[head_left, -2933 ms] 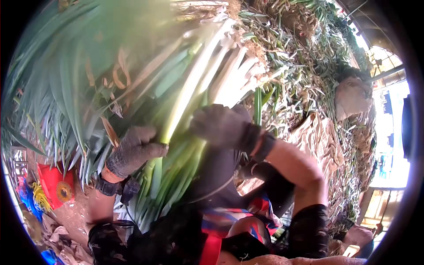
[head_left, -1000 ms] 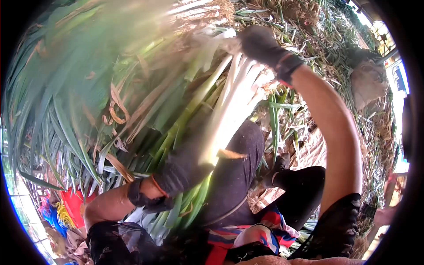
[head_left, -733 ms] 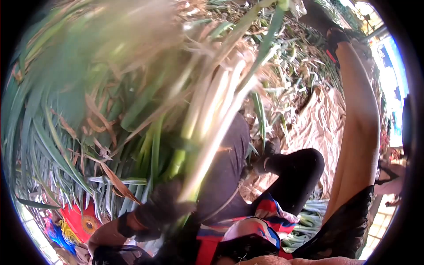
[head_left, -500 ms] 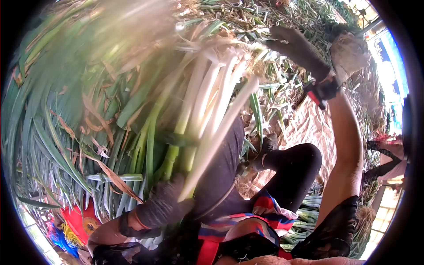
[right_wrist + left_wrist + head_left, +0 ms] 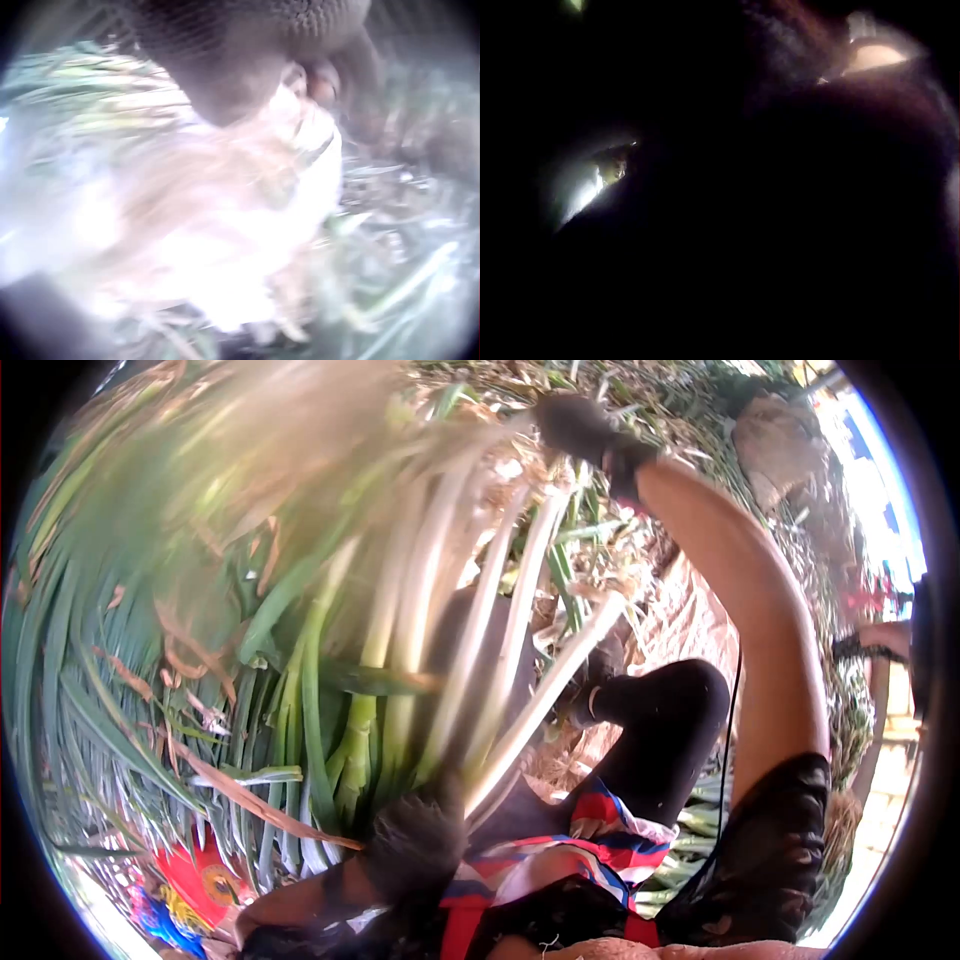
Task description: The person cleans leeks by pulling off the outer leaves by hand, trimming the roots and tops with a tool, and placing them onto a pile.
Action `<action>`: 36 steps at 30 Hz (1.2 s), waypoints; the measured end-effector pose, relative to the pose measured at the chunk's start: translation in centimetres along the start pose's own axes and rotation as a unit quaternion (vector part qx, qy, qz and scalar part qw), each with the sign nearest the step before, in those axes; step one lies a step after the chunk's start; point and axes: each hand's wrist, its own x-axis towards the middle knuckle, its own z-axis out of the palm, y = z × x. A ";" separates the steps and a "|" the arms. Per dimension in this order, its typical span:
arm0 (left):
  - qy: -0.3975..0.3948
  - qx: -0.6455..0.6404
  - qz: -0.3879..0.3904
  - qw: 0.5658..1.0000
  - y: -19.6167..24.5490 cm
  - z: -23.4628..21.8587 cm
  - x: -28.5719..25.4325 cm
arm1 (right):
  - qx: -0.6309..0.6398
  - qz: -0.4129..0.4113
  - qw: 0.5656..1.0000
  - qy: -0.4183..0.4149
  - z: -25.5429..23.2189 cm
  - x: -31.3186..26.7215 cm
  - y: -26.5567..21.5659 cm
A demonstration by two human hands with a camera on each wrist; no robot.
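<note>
Long white-and-green stalks (image 5: 425, 585) like leeks or large green onions lie fanned across the lap, root ends away from the body. The gloved left hand (image 5: 415, 838) is curled round their lower green part. Beyond the root ends, the gloved right hand (image 5: 575, 428) is blurred. Close up in the right wrist view, the right hand (image 5: 262, 49) pinches pale, blurred plant matter (image 5: 300, 131) between thumb and fingers. The left wrist view is almost wholly dark, and the left hand cannot be made out there.
A thick heap of green leaves (image 5: 90, 690) fills the left. Loose trimmings (image 5: 680, 430) cover the ground behind, with a sack (image 5: 780, 450) at the upper right. A red packet (image 5: 205, 880) lies lower left. Part of another person's arm (image 5: 885, 638) shows at the right edge.
The right hand has come back leftward to the root ends from farther right, its spread fingers now closed on plant matter. The left hand has shifted slightly right, and the stalks have fanned apart.
</note>
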 end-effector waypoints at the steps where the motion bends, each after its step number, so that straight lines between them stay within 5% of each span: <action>1: -0.011 0.045 0.002 0.999 0.2 -0.1 0.1 | -0.044 0.198 0.979 -0.008 -2.4 1.2 2.6; 2: -0.018 0.090 0.002 0.996 0.8 -0.4 0.2 | -0.060 0.295 0.954 0.016 -3.7 1.3 5.7; 6: -0.024 0.115 0.053 0.992 -0.5 0.8 -0.5 | -0.019 0.231 0.972 0.026 -3.7 -6.8 11.0; 9: -0.039 0.078 0.023 0.996 -0.2 0.0 0.2 | 0.117 0.174 0.974 -0.089 -3.0 -13.0 8.6; 11: 0.005 0.056 0.036 0.998 -1.1 0.7 -0.5 | 0.233 0.153 0.945 -0.171 -1.9 -17.2 5.9; 14: -0.031 -0.031 -0.006 0.999 -0.9 0.1 -0.1 | 0.344 0.137 0.901 -0.226 0.4 -22.0 2.0; 20: -0.063 0.032 -0.018 0.997 -0.6 -0.1 0.2 | 0.211 0.199 0.948 -0.134 6.9 -20.6 -0.1; 24: -0.066 0.015 -0.030 0.997 -0.4 0.7 -0.1 | 0.311 0.461 0.829 0.058 5.9 -20.6 12.3; 25: -0.071 0.048 -0.024 0.996 -0.1 0.5 0.1 | 0.317 0.448 0.831 0.094 5.7 -19.7 13.4; 28: -0.133 0.036 -0.060 0.989 0.3 0.4 0.9 | 0.165 0.206 0.958 0.110 5.6 -14.1 8.3; 30: -0.124 0.007 -0.051 0.991 0.0 0.5 1.2 | 0.241 0.156 0.958 0.017 1.5 -11.4 1.2; 32: -0.094 0.002 -0.025 0.995 -0.4 0.8 0.9 | 0.200 0.110 0.972 -0.058 1.7 -9.7 -1.0; 33: -0.064 0.012 0.000 0.998 -0.8 1.2 0.6 | 0.150 0.063 0.982 -0.097 2.8 -8.7 -0.9; 35: -0.033 0.066 0.021 0.997 -1.0 1.2 0.5 | 0.008 0.050 0.998 -0.021 8.3 -6.8 4.0; 36: -0.035 0.106 0.014 0.994 -0.4 1.0 0.4 | -0.074 0.112 0.991 -0.017 7.8 -7.9 8.5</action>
